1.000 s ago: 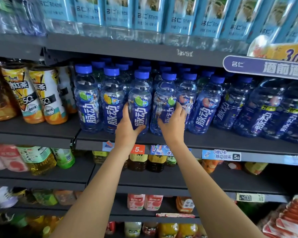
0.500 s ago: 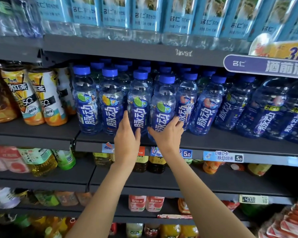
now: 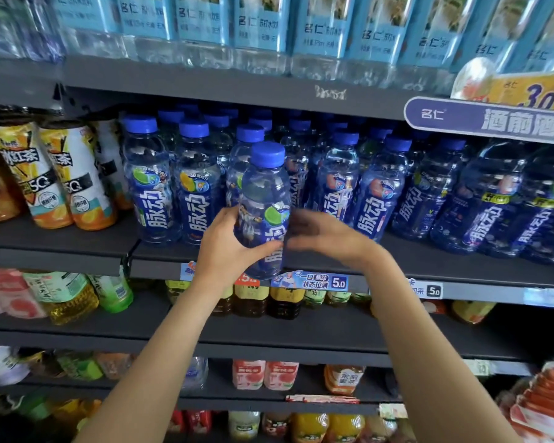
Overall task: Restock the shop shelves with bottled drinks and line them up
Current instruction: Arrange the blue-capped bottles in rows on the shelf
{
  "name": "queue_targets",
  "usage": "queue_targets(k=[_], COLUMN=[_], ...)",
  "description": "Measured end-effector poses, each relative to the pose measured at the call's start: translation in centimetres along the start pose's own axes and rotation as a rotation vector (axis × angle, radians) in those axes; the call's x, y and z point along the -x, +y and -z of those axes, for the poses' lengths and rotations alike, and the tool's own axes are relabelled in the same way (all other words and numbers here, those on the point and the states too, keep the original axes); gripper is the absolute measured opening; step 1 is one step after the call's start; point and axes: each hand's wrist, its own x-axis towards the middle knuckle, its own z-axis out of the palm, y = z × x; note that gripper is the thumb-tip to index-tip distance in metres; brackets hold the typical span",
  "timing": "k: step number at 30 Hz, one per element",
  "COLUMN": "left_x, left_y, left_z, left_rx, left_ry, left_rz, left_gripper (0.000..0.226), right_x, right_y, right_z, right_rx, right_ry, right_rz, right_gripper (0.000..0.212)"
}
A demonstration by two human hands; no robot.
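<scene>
A blue-capped bottle (image 3: 264, 190) with a blue label stands out in front of the row of like bottles (image 3: 333, 187) on the dark shelf (image 3: 77, 247). My left hand (image 3: 226, 247) grips its lower half, thumb across the label. The bottle's base hangs past the shelf's front edge. Just right of the bottle is my right hand (image 3: 323, 235), blurred, its fingers stretched toward the bottle's side; whether they touch it is unclear. A gap shows in the front row behind the held bottle.
Orange iced-tea bottles (image 3: 61, 177) stand left on the same shelf. Light-blue labelled water bottles (image 3: 263, 24) fill the shelf above, with a purple sign (image 3: 493, 123) at the right. Price tags (image 3: 314, 281) line the shelf edge. Lower shelves carry tea and juice bottles (image 3: 253, 302).
My left hand has taken one front-row bottle and pulled it forward off the shelf edge. My right hand has come off the neighbouring bottle and moved toward the held one.
</scene>
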Motion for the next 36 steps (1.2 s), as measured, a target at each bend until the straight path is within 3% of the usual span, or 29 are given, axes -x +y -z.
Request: queue_targets(k=[4, 11, 15, 23, 28, 32, 34, 36], left_x=[-0.4, -0.5, -0.4, -0.3, -0.3, -0.2, -0.1, -0.1], left_y=[-0.3, -0.8, -1.0, -0.8, -0.1, 0.6, 0.9, 1.2], left_z=[1.2, 1.7, 1.4, 1.0, 0.3, -0.2, -0.1, -0.2], left_rx=[0.099, 0.111, 0.089, 0.107, 0.052, -0.031, -0.068, -0.114], left_ry=[-0.029, -0.034, -0.028, -0.049, -0.046, -0.028, -0.028, -0.031], left_rz=[0.083, 0.115, 0.111, 0.070, 0.056, 0.031, 0.011, -0.005], left_gripper=[0.047, 0.047, 0.047, 0.047, 0.053, 0.063, 0.061, 0.060], right_x=[-4.2, -9.9, -11.0, -9.1, -7.4, -5.3, -3.6, -1.9], right_y=[-0.9, -1.5, -1.2, -0.9, -2.1, -1.5, -0.1, 0.9], right_z=[0.3, -2.3, -2.2, -2.3, -1.6, -1.4, -1.3, -0.9], right_rx=[0.190, 0.157, 0.157, 0.263, 0.307, 0.336, 0.232, -0.101], right_ry=[0.406, 0.685, 0.722, 0.755, 0.682, 0.655, 0.641, 0.559], right_rz=[-0.066, -0.312, -0.380, -0.336, -0.352, -0.180, -0.049, -0.037], right_gripper=[0.055, 0.064, 0.066, 0.055, 0.034, 0.028, 0.024, 0.023])
